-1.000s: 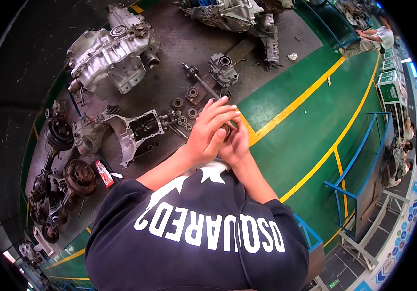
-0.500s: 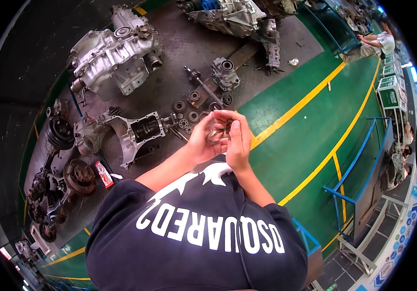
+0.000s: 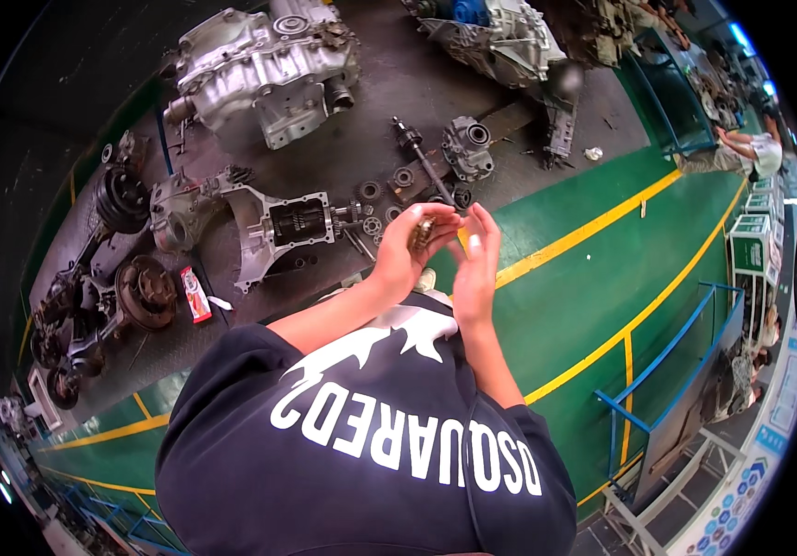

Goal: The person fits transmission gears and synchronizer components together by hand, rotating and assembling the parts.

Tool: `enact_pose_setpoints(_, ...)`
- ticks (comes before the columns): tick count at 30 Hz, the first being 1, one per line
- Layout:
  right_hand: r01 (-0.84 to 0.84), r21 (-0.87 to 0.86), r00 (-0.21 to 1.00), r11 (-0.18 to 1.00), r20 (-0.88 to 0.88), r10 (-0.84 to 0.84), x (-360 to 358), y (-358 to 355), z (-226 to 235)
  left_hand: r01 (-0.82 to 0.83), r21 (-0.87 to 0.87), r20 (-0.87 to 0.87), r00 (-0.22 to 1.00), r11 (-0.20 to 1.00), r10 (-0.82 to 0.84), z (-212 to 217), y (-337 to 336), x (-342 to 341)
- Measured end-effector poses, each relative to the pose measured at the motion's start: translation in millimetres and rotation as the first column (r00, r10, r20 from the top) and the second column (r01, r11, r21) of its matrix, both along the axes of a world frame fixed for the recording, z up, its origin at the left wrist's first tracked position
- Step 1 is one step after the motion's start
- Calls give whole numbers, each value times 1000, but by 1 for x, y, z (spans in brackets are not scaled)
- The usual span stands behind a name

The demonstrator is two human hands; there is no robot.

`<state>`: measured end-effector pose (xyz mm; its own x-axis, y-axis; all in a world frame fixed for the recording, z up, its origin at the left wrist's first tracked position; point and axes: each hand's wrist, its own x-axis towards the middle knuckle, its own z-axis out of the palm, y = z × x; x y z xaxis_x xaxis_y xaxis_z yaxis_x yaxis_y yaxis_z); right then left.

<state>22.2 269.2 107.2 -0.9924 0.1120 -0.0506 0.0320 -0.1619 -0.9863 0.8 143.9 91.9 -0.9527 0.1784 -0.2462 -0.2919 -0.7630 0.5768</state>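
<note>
My left hand (image 3: 402, 252) is closed around a small ring-shaped metal part (image 3: 423, 233), brownish and shiny, perhaps a bearing or gear; its far side is hidden by the fingers. Close beside it, my right hand (image 3: 477, 269) is raised with fingers stretched out and nothing visible in it. Just beyond the hands, a splined metal shaft (image 3: 424, 165) lies on the dark metal table (image 3: 361, 107). Several loose gears and rings, such as a toothed gear (image 3: 369, 190), are spread left of the shaft.
An open gearbox housing (image 3: 298, 226) lies to the left. Large aluminium casings (image 3: 264, 79) stand at the back. Brake discs and a drum (image 3: 146, 292) sit at far left near a red-white packet (image 3: 196, 295). A blue-framed stand (image 3: 672, 380) is at right; another person (image 3: 751, 153) sits beyond.
My hands were cupped together; now the right hand has drawn slightly apart and its fingers are straighter. The metal part shows more clearly in the left hand. The whole view has shifted.
</note>
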Motion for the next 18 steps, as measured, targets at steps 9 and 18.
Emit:
enact_pose_setpoints(9, 276, -818, 786, 505, 495, 372, -2, -36, -53, -505, -770, -616, 747, 391, -249, -13, -40, 10)
enact_pose_setpoints(18, -251, 278, 967, 927, 105, 230, -15, -83, -27, 339, 354, 374, 803, 872, -464, -57, -99, 12)
